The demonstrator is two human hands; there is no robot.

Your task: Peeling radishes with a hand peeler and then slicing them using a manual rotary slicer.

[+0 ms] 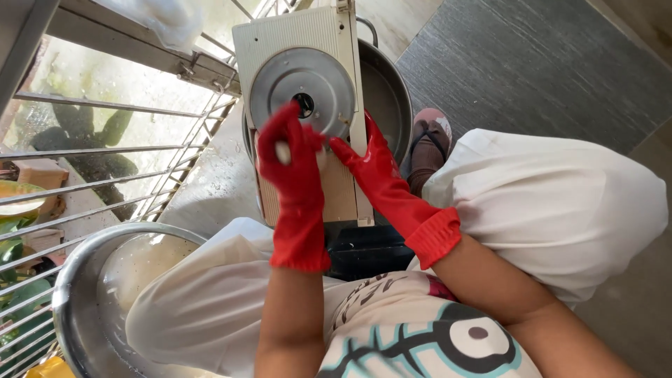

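Observation:
Both my hands wear red rubber gloves. My left hand (288,157) is closed on a small white lump (283,151), held against a cream-coloured slicing machine (301,42) just below its round steel blade disc (302,91). My right hand (367,164) rests on the slicer's right edge, fingers along the board beside the disc. The slicer leans over a large steel basin (388,87). What lies under my left palm is hidden.
A second steel basin (84,280) holding cloudy water sits at the lower left beside my white-trousered knee. Metal window bars (105,150) run along the left. A sandalled foot (428,143) rests on the grey floor (532,63) to the right.

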